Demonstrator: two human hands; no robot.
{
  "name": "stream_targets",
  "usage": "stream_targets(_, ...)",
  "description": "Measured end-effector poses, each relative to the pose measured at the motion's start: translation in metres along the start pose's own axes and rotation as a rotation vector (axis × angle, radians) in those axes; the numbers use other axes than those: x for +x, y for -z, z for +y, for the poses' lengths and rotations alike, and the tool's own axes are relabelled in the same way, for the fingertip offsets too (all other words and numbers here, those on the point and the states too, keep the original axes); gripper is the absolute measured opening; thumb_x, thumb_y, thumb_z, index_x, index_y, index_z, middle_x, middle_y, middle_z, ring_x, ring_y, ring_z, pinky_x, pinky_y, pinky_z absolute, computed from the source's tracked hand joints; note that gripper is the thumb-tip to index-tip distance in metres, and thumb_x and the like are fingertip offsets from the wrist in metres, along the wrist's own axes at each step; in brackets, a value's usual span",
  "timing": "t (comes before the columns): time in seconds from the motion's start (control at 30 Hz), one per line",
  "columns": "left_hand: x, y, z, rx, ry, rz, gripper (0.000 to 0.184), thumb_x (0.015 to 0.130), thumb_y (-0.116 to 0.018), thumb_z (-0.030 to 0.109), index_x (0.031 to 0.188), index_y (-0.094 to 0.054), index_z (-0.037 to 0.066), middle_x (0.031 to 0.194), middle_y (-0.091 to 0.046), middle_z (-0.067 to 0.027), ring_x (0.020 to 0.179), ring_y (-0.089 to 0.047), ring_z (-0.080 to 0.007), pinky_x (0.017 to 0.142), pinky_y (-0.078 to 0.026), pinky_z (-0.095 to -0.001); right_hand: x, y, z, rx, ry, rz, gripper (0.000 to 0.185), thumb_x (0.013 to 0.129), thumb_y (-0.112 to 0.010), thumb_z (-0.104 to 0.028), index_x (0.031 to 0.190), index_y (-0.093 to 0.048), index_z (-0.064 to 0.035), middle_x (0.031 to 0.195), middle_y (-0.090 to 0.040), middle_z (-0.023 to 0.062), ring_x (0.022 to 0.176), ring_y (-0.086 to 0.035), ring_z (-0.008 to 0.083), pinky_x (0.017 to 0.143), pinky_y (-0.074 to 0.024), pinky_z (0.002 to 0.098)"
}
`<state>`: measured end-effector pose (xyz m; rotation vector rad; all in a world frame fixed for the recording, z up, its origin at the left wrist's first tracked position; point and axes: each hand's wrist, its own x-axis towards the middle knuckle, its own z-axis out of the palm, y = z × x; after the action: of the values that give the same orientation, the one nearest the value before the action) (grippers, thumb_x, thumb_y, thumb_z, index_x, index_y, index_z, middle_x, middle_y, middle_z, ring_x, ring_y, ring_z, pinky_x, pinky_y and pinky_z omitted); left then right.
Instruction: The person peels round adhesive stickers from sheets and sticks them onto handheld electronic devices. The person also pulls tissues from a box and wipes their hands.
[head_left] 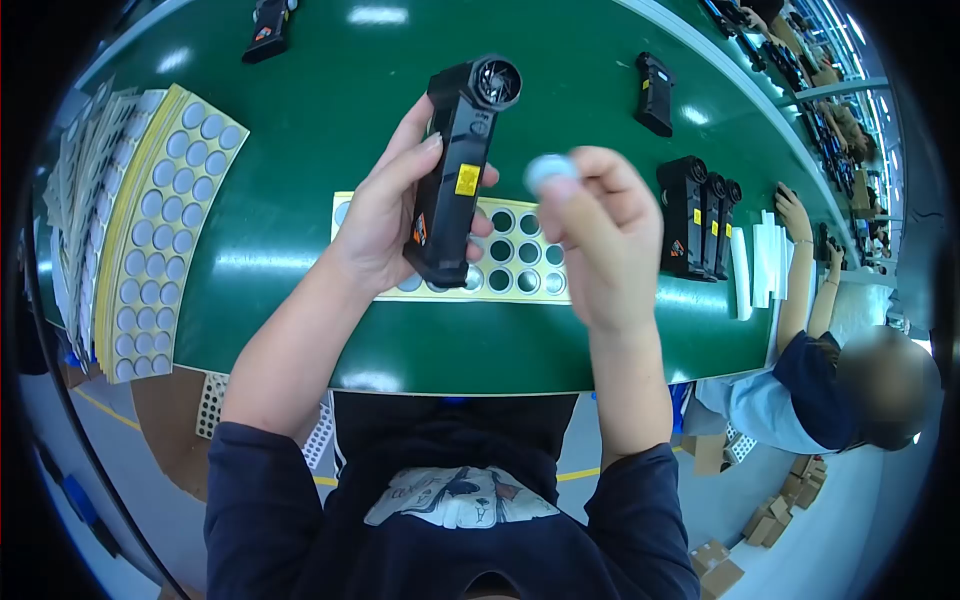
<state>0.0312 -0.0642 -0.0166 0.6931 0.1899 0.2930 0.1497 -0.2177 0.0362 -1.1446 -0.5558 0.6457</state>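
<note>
My left hand [385, 205] is wrapped round a black handheld device [452, 190], which stands nearly upright with its round fan-like end at the top and a yellow label on its side. To the right of it, my right hand [605, 225] pinches a small round pale sticker [550, 172] between thumb and finger, apart from the device. Below both hands a sticker sheet [515, 291] lies on the green table; several of its round places show dark green, others still hold pale discs. Part of the sheet is hidden behind my left hand and the device.
Stacked sheets of round stickers [172, 205] lie at the left. Three similar black devices [684, 220] stand at the right, beside white strips [765, 262]. Single devices lie at the far left [268, 30] and far right [655, 95]. A co-worker [815, 390] sits at the right edge.
</note>
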Motion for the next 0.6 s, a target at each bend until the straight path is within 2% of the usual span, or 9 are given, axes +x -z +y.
stream_targets(0.03,-0.001,-0.001,0.0,-0.011,0.005,-0.003,0.07,0.106,-0.045,0.034,0.163,-0.006,0.027,0.111,-0.063,-0.0179,0.072,-0.072,-0.0266,0.056,-0.065,-0.039,0.001,-0.009,-0.003,0.052,-0.156,-0.062,0.023,0.087,-0.079,-0.005,0.103,-0.063,0.0002,0.089,-0.071,0.0068,0.072,-0.066,0.007,0.06,-0.0491,0.0183)
stream_targets(0.13,-0.002,-0.002,-0.004,-0.007,0.027,-0.017,0.073,0.105,-0.048,0.033,0.163,-0.005,0.027,0.11,-0.063,-0.0184,0.072,-0.072,-0.0269,0.055,-0.065,-0.0386,0.012,-0.018,0.005,0.027,-0.219,-0.083,0.025,0.089,-0.079,-0.009,0.103,-0.063,0.0026,0.085,-0.072,0.0071,0.066,-0.065,0.0071,0.053,-0.0469,0.018)
stream_targets(0.37,-0.006,-0.002,-0.013,0.019,0.092,-0.028,0.079,0.102,-0.054,0.034,0.163,-0.005,0.027,0.112,-0.061,-0.0202,0.069,-0.072,-0.0276,0.052,-0.065,-0.039,0.005,-0.021,0.015,0.009,-0.122,0.075,0.023,0.091,-0.077,-0.011,0.1,-0.062,0.0045,0.084,-0.072,0.0103,0.059,-0.065,0.0081,0.047,-0.0487,0.0203)
stream_targets(0.43,-0.005,0.0,-0.015,0.02,0.109,-0.044,0.079,0.101,-0.054,0.034,0.163,-0.005,0.027,0.112,-0.061,-0.0203,0.068,-0.071,-0.0279,0.051,-0.065,-0.0394,0.004,-0.015,0.015,0.159,-0.19,0.038,0.023,0.092,-0.077,-0.011,0.1,-0.062,0.0056,0.084,-0.072,0.0122,0.056,-0.064,0.0084,0.044,-0.0502,0.0216)
stream_targets(0.47,-0.005,0.002,-0.017,-0.032,0.115,-0.077,0.078,0.102,-0.054,0.033,0.163,-0.006,0.028,0.111,-0.062,-0.0212,0.07,-0.073,-0.0296,0.053,-0.065,-0.0404,0.002,-0.016,0.014,0.161,-0.206,0.061,0.027,0.09,-0.079,-0.011,0.096,-0.056,0.0021,0.077,-0.066,0.007,0.054,-0.062,0.0086,0.04,-0.0474,0.0222)
stream_targets(0.5,-0.005,0.002,-0.018,-0.089,0.12,-0.106,0.077,0.102,-0.054,0.032,0.162,-0.006,0.029,0.11,-0.062,-0.022,0.071,-0.074,-0.0313,0.056,-0.066,-0.0414,0.002,-0.015,0.02,0.169,-0.202,0.071,0.027,0.09,-0.079,-0.011,0.096,-0.056,0.0021,0.077,-0.066,0.007,0.054,-0.062,0.0086,0.04,-0.0474,0.0222)
stream_targets(0.57,-0.008,0.002,-0.02,-0.12,0.135,-0.099,0.077,0.102,-0.054,0.033,0.162,-0.007,0.029,0.111,-0.062,-0.0222,0.07,-0.074,-0.0316,0.055,-0.066,-0.0421,0.0,-0.013,0.038,0.054,0.001,0.15,0.036,0.089,-0.081,-0.012,0.092,-0.046,-0.0037,0.07,-0.054,0.0002,0.052,-0.06,0.0078,0.039,-0.0461,0.0233)
stream_targets(0.6,-0.009,0.005,-0.019,-0.061,0.121,-0.08,0.077,0.102,-0.055,0.033,0.162,-0.007,0.029,0.111,-0.062,-0.0223,0.07,-0.074,-0.0316,0.055,-0.066,-0.0428,-0.002,-0.013,0.038,0.101,-0.025,0.133,0.043,0.088,-0.082,-0.012,0.091,-0.039,-0.0076,0.069,-0.045,-0.003,0.05,-0.056,0.0058,0.038,-0.0435,0.0238)
